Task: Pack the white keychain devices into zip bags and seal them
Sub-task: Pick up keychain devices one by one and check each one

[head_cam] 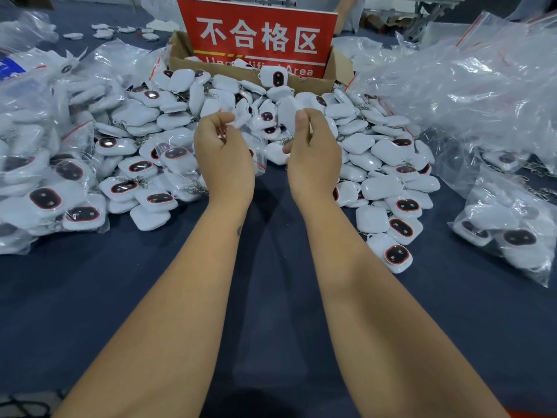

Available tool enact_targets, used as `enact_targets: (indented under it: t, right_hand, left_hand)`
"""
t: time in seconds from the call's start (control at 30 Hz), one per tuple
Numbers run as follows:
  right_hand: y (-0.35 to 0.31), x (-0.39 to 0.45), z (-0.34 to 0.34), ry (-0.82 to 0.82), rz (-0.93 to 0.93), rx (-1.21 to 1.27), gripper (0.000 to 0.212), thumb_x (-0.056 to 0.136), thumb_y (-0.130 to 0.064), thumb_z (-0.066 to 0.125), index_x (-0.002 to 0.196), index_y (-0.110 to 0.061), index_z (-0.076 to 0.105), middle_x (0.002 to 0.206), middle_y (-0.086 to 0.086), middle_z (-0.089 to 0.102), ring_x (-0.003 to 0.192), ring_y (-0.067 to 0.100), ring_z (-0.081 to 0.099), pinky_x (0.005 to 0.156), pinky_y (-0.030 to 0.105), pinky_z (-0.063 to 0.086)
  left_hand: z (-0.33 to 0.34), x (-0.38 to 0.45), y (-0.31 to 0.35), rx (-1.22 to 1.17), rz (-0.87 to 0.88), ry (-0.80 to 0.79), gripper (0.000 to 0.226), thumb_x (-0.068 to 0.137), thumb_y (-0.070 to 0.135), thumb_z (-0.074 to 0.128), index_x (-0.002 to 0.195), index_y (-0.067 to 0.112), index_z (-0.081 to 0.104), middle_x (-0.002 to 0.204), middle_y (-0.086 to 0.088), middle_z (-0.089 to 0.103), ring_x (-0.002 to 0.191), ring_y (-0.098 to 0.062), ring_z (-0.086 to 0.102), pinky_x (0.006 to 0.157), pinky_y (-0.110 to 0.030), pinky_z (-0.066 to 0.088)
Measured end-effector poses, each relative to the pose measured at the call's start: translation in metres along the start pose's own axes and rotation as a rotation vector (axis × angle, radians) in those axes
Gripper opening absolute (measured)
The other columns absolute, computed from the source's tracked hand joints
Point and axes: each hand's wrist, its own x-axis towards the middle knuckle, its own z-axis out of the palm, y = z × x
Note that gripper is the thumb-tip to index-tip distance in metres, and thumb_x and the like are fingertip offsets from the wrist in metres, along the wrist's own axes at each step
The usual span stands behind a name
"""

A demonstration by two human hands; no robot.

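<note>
I have both hands raised over the heap of loose white keychain devices (355, 146) on the dark blue table (271, 267); my left hand (221, 146) has its fingers curled and pinches the mouth of a clear zip bag (256, 146), which hangs between the hands with its red-lined edge low on the right; my right hand (312, 146) is curled too, thumb up, and seems to hold a white device (287, 111) at the top and perhaps another below, though blur keeps me from telling how firmly.

The risks, as I judge them: the thin film can slip from the left pinch, so the mouth collapses and the device catches on the rim; a keyring chain may lie across the zip track and stop the seal closing; a dropped device would vanish among the loose ones, or tumble toward the cardboard box (337, 70) behind the red sign (259, 34) for unqualified pieces, mixing good with bad; filled bags (45, 164) crowd the left side, so a careless elbow could topple them.
</note>
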Motion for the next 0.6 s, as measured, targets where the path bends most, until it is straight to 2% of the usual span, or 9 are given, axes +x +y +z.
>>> enact_targets:
  t: [0.1,0.17,0.3,0.37,0.47,0.53,0.6]
  right_hand:
    - [-0.003,0.003,0.001,0.018,0.15,0.238,0.019,0.102,-0.034,0.046,0.109,-0.024,0.061,0.09,0.001,0.069,0.088,0.022,0.067,0.084,0.041,0.054]
    - [-0.002,0.007,0.001,0.034,0.209,0.317,0.015,0.099,-0.027,0.05,0.107,-0.024,0.062,0.101,0.001,0.068,0.094,0.021,0.066,0.088,0.04,0.054]
    - [0.003,0.013,0.001,0.029,0.28,0.312,0.021,0.091,-0.017,0.06,0.11,-0.015,0.069,0.113,0.003,0.065,0.085,0.005,0.059,0.077,0.022,0.046]
    - [0.004,0.014,0.001,-0.008,0.292,0.301,0.032,0.086,-0.017,0.069,0.117,-0.017,0.064,0.121,0.0,0.06,0.09,0.001,0.056,0.076,0.016,0.044]
    - [0.004,0.014,0.001,-0.021,0.295,0.279,0.047,0.079,-0.015,0.078,0.121,-0.014,0.058,0.116,-0.002,0.057,0.096,0.007,0.055,0.073,0.014,0.045]
    - [0.002,0.013,0.001,-0.017,0.273,0.253,0.037,0.077,-0.013,0.079,0.111,-0.011,0.063,0.105,-0.001,0.063,0.089,0.01,0.058,0.065,0.015,0.043]
    - [-0.001,0.012,0.001,-0.013,0.256,0.297,0.023,0.077,-0.01,0.077,0.097,-0.013,0.067,0.091,-0.002,0.066,0.079,0.012,0.06,0.065,0.021,0.047]
  left_hand:
    - [0.001,-0.001,0.001,-0.013,0.025,-0.016,0.03,0.088,0.007,0.042,0.098,0.033,0.054,0.119,-0.012,0.058,0.089,-0.021,0.056,0.089,-0.049,0.053]
    - [0.002,-0.002,0.002,-0.013,0.024,-0.044,0.035,0.086,0.004,0.042,0.102,0.032,0.054,0.12,-0.014,0.056,0.093,-0.026,0.058,0.091,-0.048,0.052]
    - [0.002,0.001,0.002,-0.04,-0.013,-0.047,0.043,0.085,-0.002,0.039,0.107,0.031,0.053,0.123,-0.01,0.054,0.112,-0.032,0.058,0.097,-0.045,0.051]
    - [0.002,0.001,0.002,-0.055,-0.027,-0.04,0.044,0.084,-0.003,0.039,0.107,0.032,0.053,0.124,-0.009,0.054,0.114,-0.032,0.058,0.097,-0.045,0.051]
    - [0.002,0.001,0.001,-0.052,-0.032,-0.051,0.044,0.083,-0.003,0.04,0.107,0.032,0.055,0.124,-0.009,0.055,0.114,-0.032,0.059,0.096,-0.045,0.052]
    - [0.002,0.002,0.0,-0.024,-0.017,-0.071,0.043,0.084,-0.001,0.041,0.107,0.031,0.057,0.119,-0.006,0.057,0.106,-0.029,0.062,0.093,-0.041,0.054]
    - [0.002,0.002,-0.002,-0.01,0.003,-0.096,0.039,0.086,0.0,0.043,0.104,0.03,0.061,0.106,0.002,0.059,0.085,-0.017,0.061,0.083,-0.034,0.054]
